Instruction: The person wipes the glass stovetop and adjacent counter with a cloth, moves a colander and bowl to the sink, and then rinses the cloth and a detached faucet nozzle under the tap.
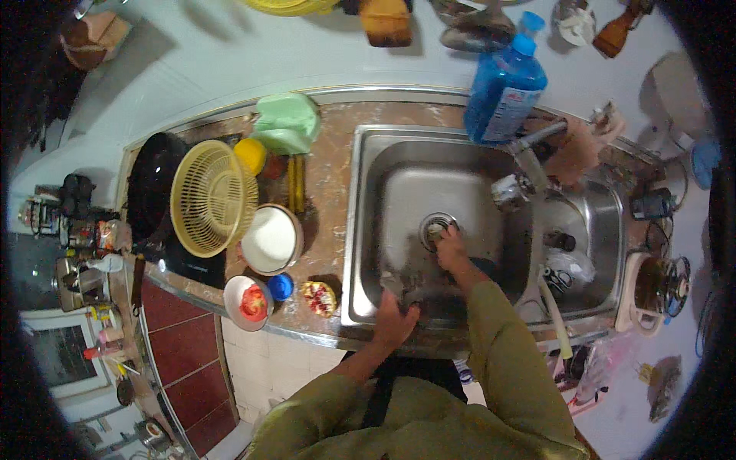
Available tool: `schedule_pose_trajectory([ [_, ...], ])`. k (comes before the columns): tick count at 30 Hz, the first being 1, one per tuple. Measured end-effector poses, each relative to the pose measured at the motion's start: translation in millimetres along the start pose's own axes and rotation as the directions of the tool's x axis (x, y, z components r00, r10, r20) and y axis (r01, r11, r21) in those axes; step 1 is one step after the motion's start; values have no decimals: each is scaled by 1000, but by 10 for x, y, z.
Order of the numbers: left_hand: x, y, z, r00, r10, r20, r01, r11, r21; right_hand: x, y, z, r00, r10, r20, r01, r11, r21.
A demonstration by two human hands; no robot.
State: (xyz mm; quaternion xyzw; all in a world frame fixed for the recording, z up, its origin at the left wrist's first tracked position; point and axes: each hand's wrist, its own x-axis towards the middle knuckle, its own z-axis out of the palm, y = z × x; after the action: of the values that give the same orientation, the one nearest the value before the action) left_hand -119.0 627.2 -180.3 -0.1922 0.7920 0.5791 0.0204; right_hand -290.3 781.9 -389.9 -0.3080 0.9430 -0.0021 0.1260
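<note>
My right hand [451, 250] reaches down to the drain [430, 240] of the stainless steel sink [397, 201]. Its fingertips are over the drain opening, by a small pale thing [435, 228] too unclear to name. My left hand [395, 322] is low in the same basin, near its front wall, with thumb and fingers apart. A blurred greyish, translucent patch [394, 282] shows at its fingertips; I cannot tell whether it is something held. Between the two hands the basin floor looks dark with shadow.
Left of the sink are a cut pomegranate [318, 298], a blue cap [280, 286], a bowl with red pieces [253, 302], a white bowl [268, 240] and a yellow plastic basket [213, 198]. A blue liquid bottle [506, 98] stands behind the basin, near the faucet [537, 135].
</note>
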Motion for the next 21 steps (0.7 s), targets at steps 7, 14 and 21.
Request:
schedule_pose_trajectory([
  [7,0,245,-123,960,-240,141,219,964,152,-31,-66,-158,996,81,42,-87,983,165],
  [14,-55,205,-78,972,-219,86,210,972,105,63,22,-101,921,385,-61,-313,823,474],
  [21,11,1,113,994,-96,52,102,986,-133,126,-69,-313,947,218,-238,-151,951,269],
])
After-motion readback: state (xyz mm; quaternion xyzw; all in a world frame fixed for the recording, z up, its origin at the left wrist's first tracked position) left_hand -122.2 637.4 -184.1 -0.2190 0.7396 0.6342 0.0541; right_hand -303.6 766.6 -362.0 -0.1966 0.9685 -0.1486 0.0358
